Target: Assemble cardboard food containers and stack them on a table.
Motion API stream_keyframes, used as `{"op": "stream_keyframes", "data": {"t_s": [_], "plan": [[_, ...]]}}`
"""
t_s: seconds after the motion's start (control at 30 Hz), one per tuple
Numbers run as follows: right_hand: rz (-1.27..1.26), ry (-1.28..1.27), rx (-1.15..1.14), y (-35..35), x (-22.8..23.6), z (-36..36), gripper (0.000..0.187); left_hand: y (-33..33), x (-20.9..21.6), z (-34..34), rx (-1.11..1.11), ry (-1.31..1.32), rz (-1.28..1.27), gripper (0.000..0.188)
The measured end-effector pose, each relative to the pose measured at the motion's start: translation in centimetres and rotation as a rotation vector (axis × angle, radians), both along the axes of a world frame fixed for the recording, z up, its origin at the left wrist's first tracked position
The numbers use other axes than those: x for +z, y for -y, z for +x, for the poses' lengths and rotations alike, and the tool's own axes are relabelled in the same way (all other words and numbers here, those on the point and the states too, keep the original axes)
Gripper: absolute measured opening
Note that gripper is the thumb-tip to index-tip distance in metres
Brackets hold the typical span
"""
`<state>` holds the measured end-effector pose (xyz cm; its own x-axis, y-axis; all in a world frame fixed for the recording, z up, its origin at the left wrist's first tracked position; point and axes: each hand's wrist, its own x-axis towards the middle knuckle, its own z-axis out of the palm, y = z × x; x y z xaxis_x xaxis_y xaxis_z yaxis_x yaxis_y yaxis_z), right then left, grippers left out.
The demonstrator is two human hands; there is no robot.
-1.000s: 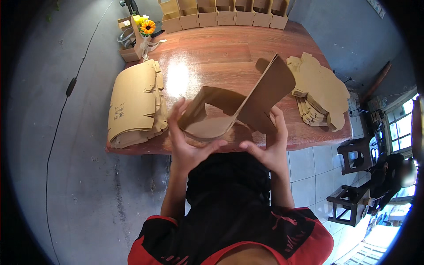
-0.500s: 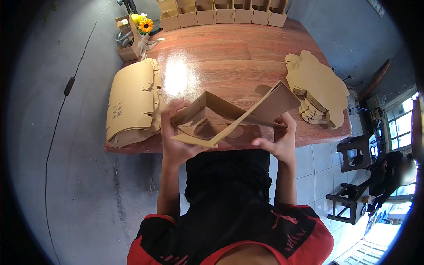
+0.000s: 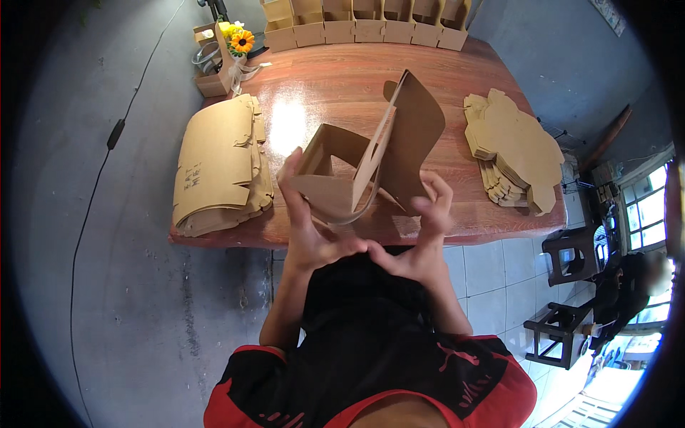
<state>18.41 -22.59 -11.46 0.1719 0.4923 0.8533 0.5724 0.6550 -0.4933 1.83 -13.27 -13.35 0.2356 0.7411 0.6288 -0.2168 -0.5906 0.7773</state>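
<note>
- Folded brown cardboard box (image 3: 414, 135): part of its inside hidden behind its raised panel.
- Row of open brown cardboard boxes (image 3: 369, 30): cut off by the upper edge.
- Dark-clothed person (image 3: 619, 285): head blurred.
- Black-and-red shirt (image 3: 371, 367): cut off below.

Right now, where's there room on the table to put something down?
There's bare table between the box row and the carton, and between the carton and right stack. It's crowded by the flowers, left stack and fingers.
</note>
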Motion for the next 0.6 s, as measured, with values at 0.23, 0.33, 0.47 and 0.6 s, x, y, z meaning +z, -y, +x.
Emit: {"op": "stream_keyframes", "data": {"t_s": [0.23,0.33,0.47,0.6], "plan": [[-0.265,0.056,-0.291,0.6,0.6,-1.0,0.065,1.0,-0.3,0.7,0.179,-0.098,-0.084,0.083],[-0.241,0.053,-0.335,0.3,0.9,-1.2,0.061,0.6,0.0,0.3,0.179,-0.178,0.102,0.079],[-0.328,0.099,-0.479,0.8,1.3,-1.8,0.055,0.2,0.2,-0.2,0.075,-0.072,0.047,0.079],[-0.388,0.069,-0.480,1.0,1.8,-2.3,0.049,0.4,0.1,-0.3,0.136,-0.101,0.047,0.070]]}}
